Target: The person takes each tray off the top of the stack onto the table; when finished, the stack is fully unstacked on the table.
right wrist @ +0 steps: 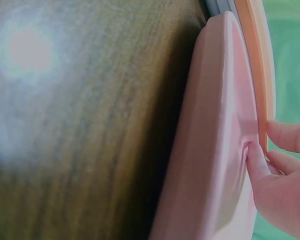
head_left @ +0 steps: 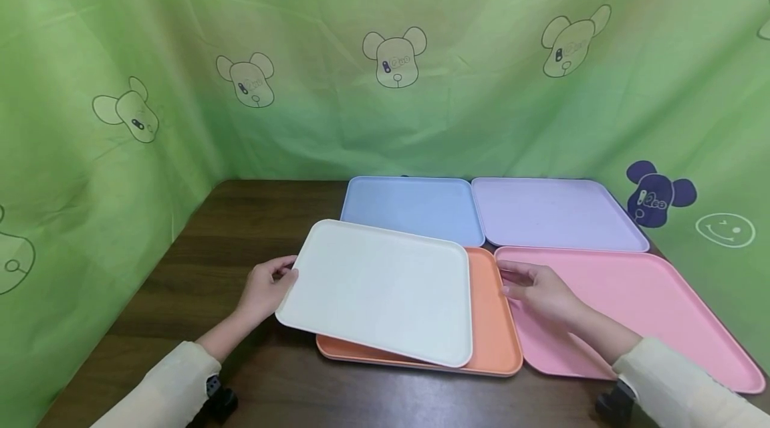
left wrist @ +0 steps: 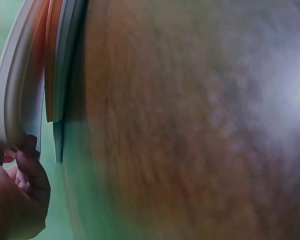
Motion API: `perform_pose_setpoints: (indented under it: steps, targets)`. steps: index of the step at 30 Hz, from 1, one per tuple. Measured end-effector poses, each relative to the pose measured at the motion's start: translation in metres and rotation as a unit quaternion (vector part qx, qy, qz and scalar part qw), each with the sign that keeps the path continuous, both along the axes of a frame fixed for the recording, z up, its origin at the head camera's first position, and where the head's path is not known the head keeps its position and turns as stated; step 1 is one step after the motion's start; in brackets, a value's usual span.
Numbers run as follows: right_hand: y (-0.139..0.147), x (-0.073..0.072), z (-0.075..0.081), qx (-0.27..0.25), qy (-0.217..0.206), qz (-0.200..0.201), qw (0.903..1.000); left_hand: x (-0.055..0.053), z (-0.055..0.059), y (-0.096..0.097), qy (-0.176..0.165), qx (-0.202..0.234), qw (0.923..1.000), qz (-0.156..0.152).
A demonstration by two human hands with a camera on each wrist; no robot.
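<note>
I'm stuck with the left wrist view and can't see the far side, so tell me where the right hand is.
Observer: The right hand is at the right edge of the orange tray.
Operator: Report how much of that tray the white tray leaves uncovered on that side.
Observer: A strip of orange shows all along the right side.
Operator: Now name what lies farther right.
Observer: A pink tray lies beside it, with a lavender tray behind the pink one.
</note>
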State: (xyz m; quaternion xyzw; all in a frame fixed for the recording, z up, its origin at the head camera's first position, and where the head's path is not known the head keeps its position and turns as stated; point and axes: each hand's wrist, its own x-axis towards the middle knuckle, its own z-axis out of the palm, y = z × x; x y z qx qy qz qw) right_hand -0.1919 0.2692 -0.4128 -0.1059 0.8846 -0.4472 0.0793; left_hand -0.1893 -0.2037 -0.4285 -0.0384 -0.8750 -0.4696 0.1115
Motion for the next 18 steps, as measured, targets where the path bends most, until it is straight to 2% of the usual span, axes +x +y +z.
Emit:
perform_pose_setpoints:
  steps: [12,18]
  targets:
    - [0.0019,-0.0022,-0.0021,-0.011,0.001,0.004,0.9999,0.0004,0.0005,-0.0021,0.001,-0.027,0.9994,0.020]
    - [0.0016,-0.0011,0.0003,-0.007,-0.003,0.003,1.0000,0.0012,0.0033,-0.0030,-0.001,-0.014,0.9995,0.027]
